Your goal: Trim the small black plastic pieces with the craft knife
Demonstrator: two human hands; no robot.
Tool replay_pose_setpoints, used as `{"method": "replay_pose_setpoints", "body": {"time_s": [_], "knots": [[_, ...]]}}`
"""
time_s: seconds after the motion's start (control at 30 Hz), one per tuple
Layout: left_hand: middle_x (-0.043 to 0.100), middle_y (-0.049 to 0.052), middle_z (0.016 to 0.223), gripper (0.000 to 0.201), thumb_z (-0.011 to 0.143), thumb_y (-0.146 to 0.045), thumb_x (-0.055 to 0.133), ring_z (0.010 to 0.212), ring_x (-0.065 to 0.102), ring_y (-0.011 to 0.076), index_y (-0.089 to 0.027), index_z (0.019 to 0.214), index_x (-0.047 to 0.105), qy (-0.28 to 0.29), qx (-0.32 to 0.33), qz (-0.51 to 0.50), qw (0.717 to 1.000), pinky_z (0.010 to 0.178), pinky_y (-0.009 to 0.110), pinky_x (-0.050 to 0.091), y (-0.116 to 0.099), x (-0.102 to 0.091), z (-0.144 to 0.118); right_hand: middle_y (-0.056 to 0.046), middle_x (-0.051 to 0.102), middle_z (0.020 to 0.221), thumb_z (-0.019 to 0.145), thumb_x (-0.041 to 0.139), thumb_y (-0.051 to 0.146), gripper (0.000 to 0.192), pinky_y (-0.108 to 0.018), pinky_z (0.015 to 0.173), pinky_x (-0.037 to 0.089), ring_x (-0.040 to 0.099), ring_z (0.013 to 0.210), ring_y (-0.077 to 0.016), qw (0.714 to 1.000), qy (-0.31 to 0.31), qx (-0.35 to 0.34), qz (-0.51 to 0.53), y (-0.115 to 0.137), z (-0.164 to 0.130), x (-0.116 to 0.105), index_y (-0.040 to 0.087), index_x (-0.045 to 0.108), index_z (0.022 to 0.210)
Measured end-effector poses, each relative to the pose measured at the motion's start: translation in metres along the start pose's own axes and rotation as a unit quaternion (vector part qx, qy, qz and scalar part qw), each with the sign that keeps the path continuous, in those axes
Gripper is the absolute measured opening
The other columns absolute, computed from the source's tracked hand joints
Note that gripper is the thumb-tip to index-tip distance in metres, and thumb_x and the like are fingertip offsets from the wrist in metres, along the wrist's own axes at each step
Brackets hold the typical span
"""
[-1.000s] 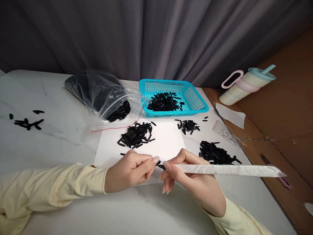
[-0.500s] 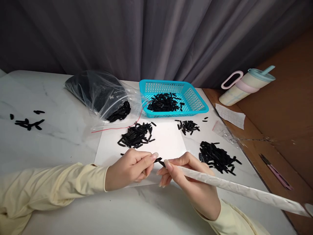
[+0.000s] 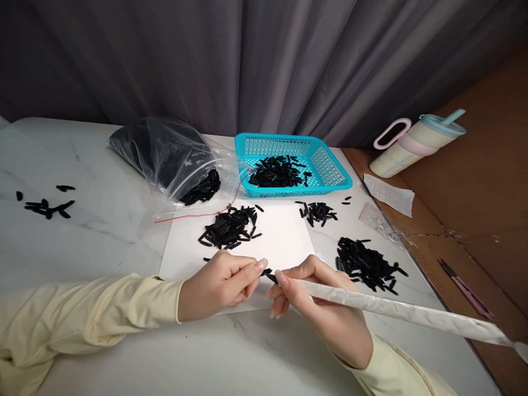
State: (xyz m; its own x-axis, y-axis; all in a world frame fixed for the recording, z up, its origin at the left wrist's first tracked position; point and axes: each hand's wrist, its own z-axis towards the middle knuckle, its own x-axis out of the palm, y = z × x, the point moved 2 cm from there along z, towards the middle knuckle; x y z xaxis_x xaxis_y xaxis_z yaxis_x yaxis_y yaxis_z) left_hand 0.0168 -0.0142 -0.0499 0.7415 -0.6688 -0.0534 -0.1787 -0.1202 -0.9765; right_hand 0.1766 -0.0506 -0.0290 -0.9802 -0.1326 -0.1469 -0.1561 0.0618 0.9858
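My left hand is closed in a pinch on a small black strip, whose end pokes out past the thumb. My right hand grips a long knife-like tool with a white wrapped handle, held like a pen. Its dark pointed tip meets or nearly meets the strip; I cannot tell which. Both hands are over the near part of a white sheet. A pile of black strips lies on that sheet, just beyond my left hand.
A turquoise basket with black strips stands at the back, beside a clear zip bag of them. More piles lie right, loose strips left. Pink-handled tweezers, paper and a tumbler are far right.
The tool's tip has shifted slightly down and left against the strip, and its far end has risen a little. My left hand has stayed almost still.
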Motion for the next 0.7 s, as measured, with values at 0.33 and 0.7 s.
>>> {"method": "replay_pose_setpoints", "body": {"time_s": [0.33, 0.7], "knots": [[0.031, -0.008, 0.038, 0.043, 0.091, -0.034, 0.035, 0.036, 0.025, 0.0053, -0.018, 0.051, 0.038, 0.01, 0.004, -0.001, 1.0, 0.038, 0.02, 0.024, 0.0, 0.001, 0.0, -0.003, 0.07, 0.059, 0.085, 0.06, 0.031, 0.022, -0.026, 0.051, 0.051, 0.065, 0.048, -0.0153, 1.0, 0.028, 0.0, -0.011, -0.002, 0.001, -0.002, 0.018, 0.055, 0.069], [0.032, -0.007, 0.04, 0.043, 0.091, -0.035, 0.035, 0.037, 0.026, 0.0057, -0.018, 0.052, 0.038, 0.022, 0.002, -0.019, 1.0, 0.039, 0.021, 0.024, 0.0, 0.0, 0.0, -0.005, 0.07, 0.061, 0.084, 0.063, 0.031, 0.027, -0.022, 0.04, 0.049, 0.061, 0.04, -0.013, 0.958, 0.129, 0.11, 0.229, -0.01, 0.017, -0.002, 0.017, 0.045, 0.068]]}}
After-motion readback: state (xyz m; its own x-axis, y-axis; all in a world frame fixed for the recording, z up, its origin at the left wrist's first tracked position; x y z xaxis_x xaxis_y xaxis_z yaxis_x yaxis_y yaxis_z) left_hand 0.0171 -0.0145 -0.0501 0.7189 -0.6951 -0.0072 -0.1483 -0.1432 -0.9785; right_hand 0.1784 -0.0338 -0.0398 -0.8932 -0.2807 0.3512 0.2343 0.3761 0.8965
